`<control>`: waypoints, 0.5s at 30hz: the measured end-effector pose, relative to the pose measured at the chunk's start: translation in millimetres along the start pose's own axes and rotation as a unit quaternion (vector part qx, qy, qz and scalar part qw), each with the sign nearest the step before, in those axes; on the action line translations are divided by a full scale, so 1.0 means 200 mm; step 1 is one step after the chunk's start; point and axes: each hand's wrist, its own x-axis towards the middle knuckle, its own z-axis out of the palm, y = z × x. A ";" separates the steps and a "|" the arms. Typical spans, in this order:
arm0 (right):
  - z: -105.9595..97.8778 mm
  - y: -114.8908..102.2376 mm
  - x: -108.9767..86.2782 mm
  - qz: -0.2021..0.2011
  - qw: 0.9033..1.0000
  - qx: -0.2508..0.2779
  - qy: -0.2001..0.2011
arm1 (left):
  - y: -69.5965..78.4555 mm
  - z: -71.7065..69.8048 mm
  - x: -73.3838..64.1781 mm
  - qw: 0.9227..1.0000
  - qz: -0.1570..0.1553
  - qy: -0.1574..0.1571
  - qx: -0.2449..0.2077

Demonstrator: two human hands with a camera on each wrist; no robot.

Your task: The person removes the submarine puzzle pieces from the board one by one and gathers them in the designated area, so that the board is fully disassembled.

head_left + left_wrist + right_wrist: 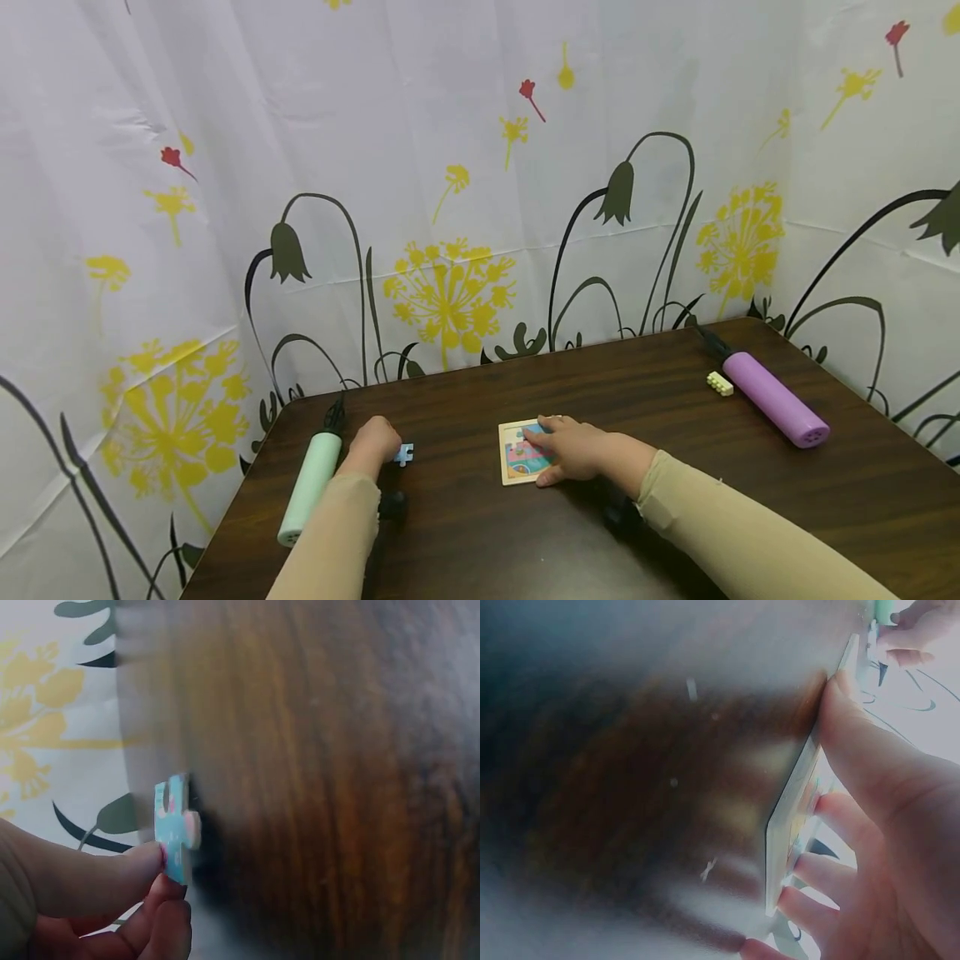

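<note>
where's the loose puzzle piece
The piece is left of centre in the head view, pinched by the left hand, between the green pump and puzzle board.

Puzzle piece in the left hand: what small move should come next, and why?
Probably carry the puzzle piece across to the framed puzzle: the left hand pinches it off to one side, while the right hand touches that puzzle, whose pale upper-left part looks unfilled.

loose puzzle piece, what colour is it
Light blue with touches of pink; the piece shows best in the left wrist view.
</note>
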 end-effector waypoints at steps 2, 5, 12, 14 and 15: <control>0.00 0.00 0.00 -0.001 1.000 -0.001 0.001 | 0.00 0.01 0.01 1.000 -0.003 0.001 0.008; 0.00 0.00 0.00 -0.003 1.000 -0.001 0.001 | 0.00 0.02 0.01 1.000 -0.011 0.002 0.012; 0.00 0.00 0.00 -0.002 1.000 -0.005 0.002 | 0.17 0.04 -0.01 0.999 0.026 0.029 -0.005; 0.00 0.00 0.00 -0.002 1.000 -0.003 0.002 | 0.25 0.07 -0.01 0.998 0.055 0.037 -0.017; 0.00 0.00 -0.01 -0.002 1.000 -0.002 0.002 | 0.29 0.09 -0.01 0.997 0.071 0.038 -0.022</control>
